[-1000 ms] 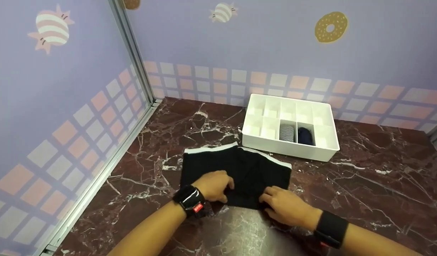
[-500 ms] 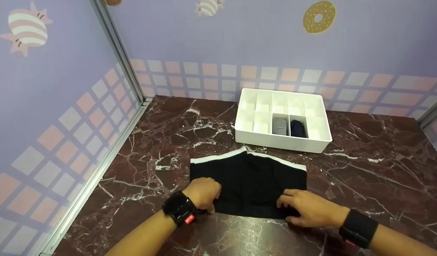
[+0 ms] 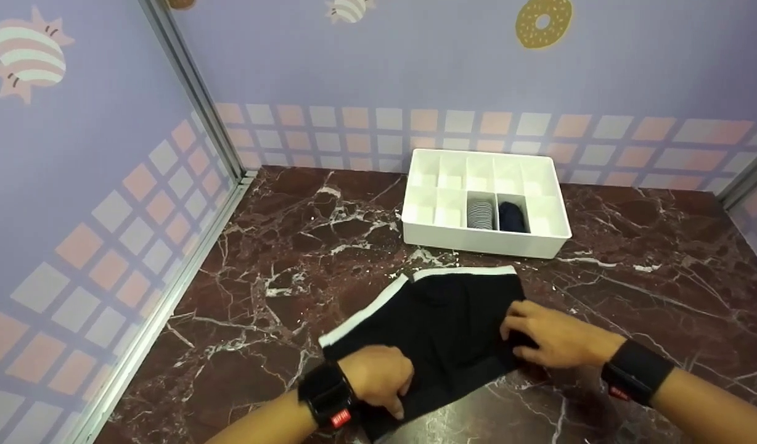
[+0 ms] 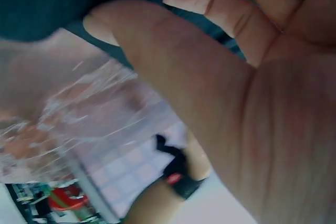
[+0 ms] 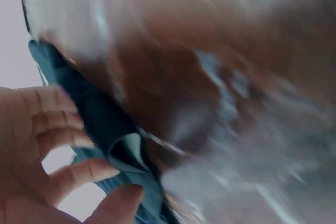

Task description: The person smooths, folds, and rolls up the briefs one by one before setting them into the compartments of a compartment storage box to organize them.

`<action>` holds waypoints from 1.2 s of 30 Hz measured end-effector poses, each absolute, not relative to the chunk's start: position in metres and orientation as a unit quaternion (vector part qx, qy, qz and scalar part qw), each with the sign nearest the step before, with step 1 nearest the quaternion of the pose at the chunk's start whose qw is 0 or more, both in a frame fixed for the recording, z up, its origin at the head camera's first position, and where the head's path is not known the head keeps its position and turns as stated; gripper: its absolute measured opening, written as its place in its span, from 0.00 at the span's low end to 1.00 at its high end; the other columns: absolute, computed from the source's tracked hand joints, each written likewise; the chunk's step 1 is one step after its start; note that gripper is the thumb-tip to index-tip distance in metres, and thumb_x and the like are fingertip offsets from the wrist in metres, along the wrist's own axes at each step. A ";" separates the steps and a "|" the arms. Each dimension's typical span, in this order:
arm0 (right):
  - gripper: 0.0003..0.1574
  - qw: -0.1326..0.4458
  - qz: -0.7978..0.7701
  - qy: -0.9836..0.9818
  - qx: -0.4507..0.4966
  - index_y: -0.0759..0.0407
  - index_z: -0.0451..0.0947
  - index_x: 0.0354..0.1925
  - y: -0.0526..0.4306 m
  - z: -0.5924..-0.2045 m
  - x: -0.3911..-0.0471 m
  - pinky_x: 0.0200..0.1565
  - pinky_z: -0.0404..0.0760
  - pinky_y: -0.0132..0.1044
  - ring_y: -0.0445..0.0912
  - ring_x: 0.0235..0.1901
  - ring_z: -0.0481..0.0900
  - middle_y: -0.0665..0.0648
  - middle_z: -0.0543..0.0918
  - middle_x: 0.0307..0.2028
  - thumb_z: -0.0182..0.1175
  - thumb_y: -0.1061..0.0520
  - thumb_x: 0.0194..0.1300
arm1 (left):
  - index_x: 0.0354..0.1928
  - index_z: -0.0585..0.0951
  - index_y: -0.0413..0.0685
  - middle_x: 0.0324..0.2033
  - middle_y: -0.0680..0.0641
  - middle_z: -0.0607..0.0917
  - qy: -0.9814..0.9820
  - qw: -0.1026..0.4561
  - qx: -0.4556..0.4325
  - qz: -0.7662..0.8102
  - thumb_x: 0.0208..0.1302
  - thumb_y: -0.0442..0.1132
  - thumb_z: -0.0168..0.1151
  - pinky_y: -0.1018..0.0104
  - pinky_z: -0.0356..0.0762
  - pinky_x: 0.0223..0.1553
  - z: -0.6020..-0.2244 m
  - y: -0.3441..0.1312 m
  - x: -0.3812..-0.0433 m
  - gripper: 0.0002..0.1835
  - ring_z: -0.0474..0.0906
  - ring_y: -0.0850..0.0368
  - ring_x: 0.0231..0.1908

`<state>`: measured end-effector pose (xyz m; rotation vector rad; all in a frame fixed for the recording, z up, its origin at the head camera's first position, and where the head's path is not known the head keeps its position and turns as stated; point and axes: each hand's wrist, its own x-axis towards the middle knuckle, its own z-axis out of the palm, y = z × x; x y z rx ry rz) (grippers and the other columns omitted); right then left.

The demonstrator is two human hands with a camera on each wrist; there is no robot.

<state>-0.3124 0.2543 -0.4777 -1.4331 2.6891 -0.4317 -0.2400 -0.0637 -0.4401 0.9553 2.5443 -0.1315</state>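
Observation:
Black boxer briefs (image 3: 458,327) with white trim lie spread at a slant on the marble-patterned table, their two white edges facing away. My left hand (image 3: 378,376) holds the near left part with curled fingers; in the left wrist view the thumb (image 4: 152,40) lies against the dark cloth. At the right side edge, my right hand (image 3: 554,333) grips the cloth between thumb and fingers. The right wrist view shows a folded, open edge of the boxer briefs (image 5: 100,108) beside the fingertips (image 5: 107,169). Part of the near left cloth is hidden under the left hand.
A white divided box (image 3: 486,240) stands behind the boxer briefs, near the back wall. One compartment holds a grey striped roll (image 3: 481,214), the one beside it a dark navy roll (image 3: 511,217). A metal-edged side panel (image 3: 187,290) bounds the table on the left.
The boxer briefs have turned counterclockwise: their left side has come nearer and their right side has gone farther away. Both hands moved with them. The head view has shifted a little.

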 end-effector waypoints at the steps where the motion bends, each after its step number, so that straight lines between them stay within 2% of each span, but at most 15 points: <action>1: 0.17 0.017 -0.137 0.877 -0.460 0.54 0.76 0.42 0.255 -0.478 -0.315 0.41 0.77 0.42 0.43 0.39 0.72 0.51 0.71 0.42 0.66 0.55 0.52 | 0.18 0.80 0.61 0.18 0.61 0.77 0.911 0.204 0.353 -0.057 0.36 0.60 0.73 0.65 0.73 0.28 -0.440 -0.059 -0.235 0.16 0.73 0.61 0.23; 6: 0.23 -0.043 -0.117 0.882 -0.454 0.65 0.75 0.48 0.244 -0.482 -0.330 0.45 0.76 0.49 0.53 0.43 0.75 0.61 0.74 0.46 0.65 0.56 0.55 | 0.15 0.77 0.61 0.17 0.59 0.78 0.890 0.176 0.414 -0.081 0.39 0.60 0.71 0.65 0.71 0.22 -0.440 -0.031 -0.216 0.16 0.72 0.61 0.19; 9: 0.25 -0.054 -0.102 0.885 -0.451 0.68 0.74 0.50 0.231 -0.483 -0.339 0.47 0.74 0.52 0.57 0.45 0.75 0.65 0.74 0.48 0.64 0.56 0.57 | 0.23 0.78 0.62 0.24 0.59 0.80 0.871 0.145 0.459 -0.091 0.43 0.55 0.70 0.68 0.73 0.25 -0.441 -0.012 -0.209 0.11 0.74 0.63 0.23; 12: 0.25 -0.052 -0.080 0.890 -0.446 0.69 0.73 0.50 0.217 -0.482 -0.347 0.51 0.71 0.55 0.59 0.49 0.74 0.66 0.74 0.49 0.63 0.57 0.56 | 0.34 0.80 0.62 0.34 0.59 0.78 0.851 0.118 0.500 -0.113 0.55 0.50 0.62 0.71 0.72 0.31 -0.442 0.009 -0.205 0.06 0.73 0.64 0.32; 15: 0.25 -0.039 -0.063 0.890 -0.450 0.67 0.73 0.52 0.202 -0.482 -0.354 0.54 0.68 0.57 0.61 0.53 0.71 0.66 0.74 0.51 0.62 0.59 0.56 | 0.42 0.80 0.65 0.40 0.60 0.74 0.829 0.095 0.536 -0.130 0.63 0.50 0.52 0.72 0.67 0.35 -0.445 0.027 -0.205 0.09 0.68 0.64 0.38; 21: 0.25 0.010 -0.083 0.867 -0.492 0.61 0.72 0.54 0.172 -0.479 -0.359 0.57 0.64 0.58 0.58 0.58 0.67 0.62 0.72 0.57 0.56 0.64 0.57 | 0.55 0.74 0.74 0.54 0.59 0.70 0.798 0.066 0.584 -0.136 0.65 0.58 0.46 0.72 0.64 0.47 -0.452 0.053 -0.206 0.17 0.64 0.64 0.51; 25: 0.25 0.037 -0.094 0.822 -0.560 0.60 0.73 0.53 0.150 -0.473 -0.360 0.58 0.61 0.60 0.60 0.61 0.64 0.62 0.72 0.58 0.52 0.70 0.55 | 0.64 0.65 0.72 0.64 0.57 0.63 0.813 0.047 0.564 -0.138 0.66 0.64 0.39 0.66 0.61 0.57 -0.463 0.067 -0.214 0.26 0.59 0.61 0.62; 30: 0.31 0.121 -0.109 0.784 -0.599 0.58 0.74 0.53 0.128 -0.461 -0.361 0.62 0.58 0.56 0.58 0.64 0.61 0.61 0.70 0.60 0.51 0.76 0.51 | 0.70 0.54 0.70 0.70 0.57 0.52 0.859 0.041 0.492 -0.136 0.58 0.74 0.32 0.59 0.52 0.64 -0.481 0.082 -0.229 0.38 0.50 0.58 0.67; 33: 0.33 0.170 -0.108 0.776 -0.597 0.58 0.73 0.55 0.117 -0.454 -0.361 0.62 0.58 0.54 0.57 0.65 0.59 0.59 0.68 0.62 0.49 0.77 0.51 | 0.71 0.50 0.67 0.69 0.58 0.52 0.890 0.065 0.441 -0.100 0.56 0.76 0.30 0.59 0.49 0.65 -0.487 0.092 -0.242 0.43 0.51 0.59 0.67; 36: 0.31 0.176 -0.122 0.778 -0.591 0.58 0.73 0.55 0.111 -0.445 -0.361 0.62 0.58 0.53 0.56 0.65 0.60 0.59 0.69 0.62 0.47 0.76 0.54 | 0.71 0.52 0.64 0.68 0.58 0.57 0.913 0.068 0.398 -0.064 0.55 0.76 0.33 0.59 0.51 0.64 -0.489 0.096 -0.254 0.44 0.55 0.59 0.65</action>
